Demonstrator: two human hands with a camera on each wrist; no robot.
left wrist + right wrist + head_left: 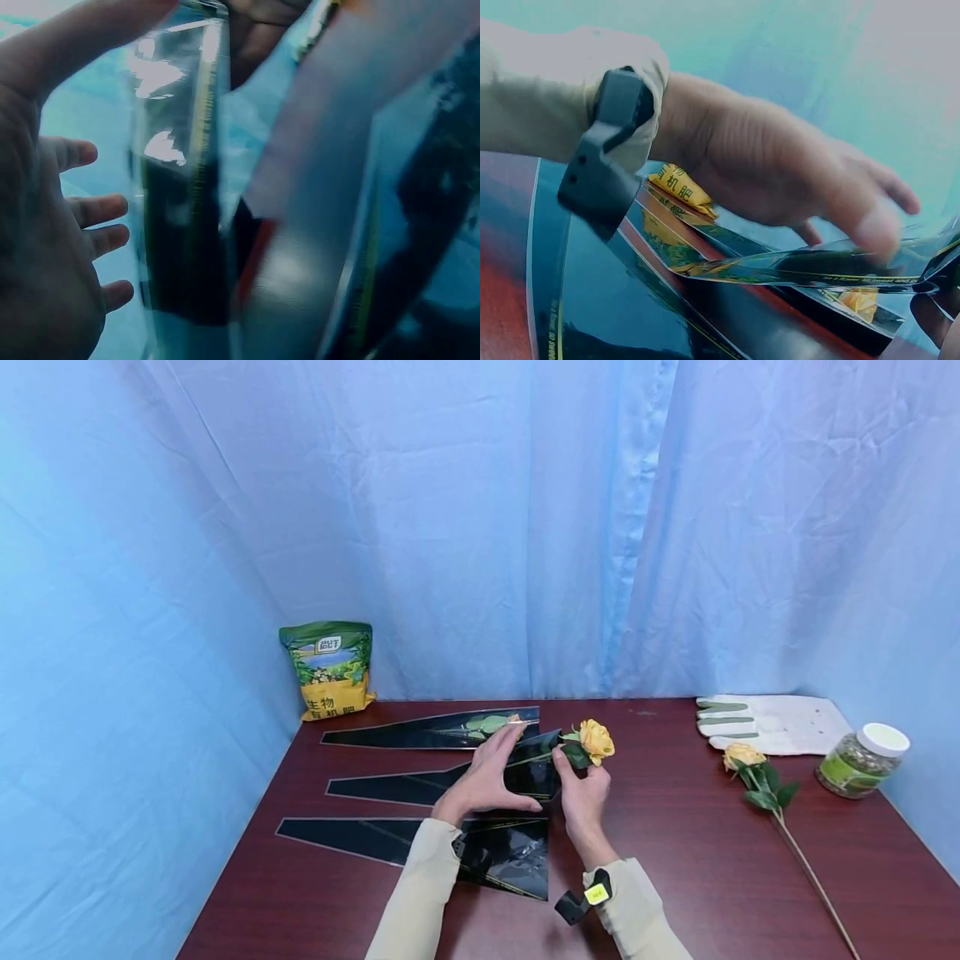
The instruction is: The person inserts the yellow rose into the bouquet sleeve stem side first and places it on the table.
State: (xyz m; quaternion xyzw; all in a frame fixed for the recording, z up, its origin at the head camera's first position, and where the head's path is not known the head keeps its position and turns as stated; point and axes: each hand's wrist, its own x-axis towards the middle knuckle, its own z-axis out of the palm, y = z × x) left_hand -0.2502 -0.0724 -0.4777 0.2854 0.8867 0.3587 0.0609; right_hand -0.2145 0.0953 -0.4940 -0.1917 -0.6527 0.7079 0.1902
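A yellow artificial rose (597, 742) lies with its stem inside the middle black-and-clear flower sleeve (405, 787), its bloom beyond the wide mouth. My right hand (585, 797) pinches the rose just below the bloom, thumb at the sleeve's mouth. Over the same sleeve, my left hand (487, 777) spreads its thumb and fingers apart. In the left wrist view, the left hand (52, 210) has its thumb by the shiny film (180, 150). The right wrist view shows the left hand (780, 165) above the raised film edge; only a sliver of the right hand shows there.
Behind lies a sleeve (390, 732) holding another rose; a flat sleeve (337, 832) lies in front. A fertilizer bag (330, 668) stands at the back left. On the right are a second yellow rose (806, 860), a white glove (795, 727) and a white-lidded jar (858, 764).
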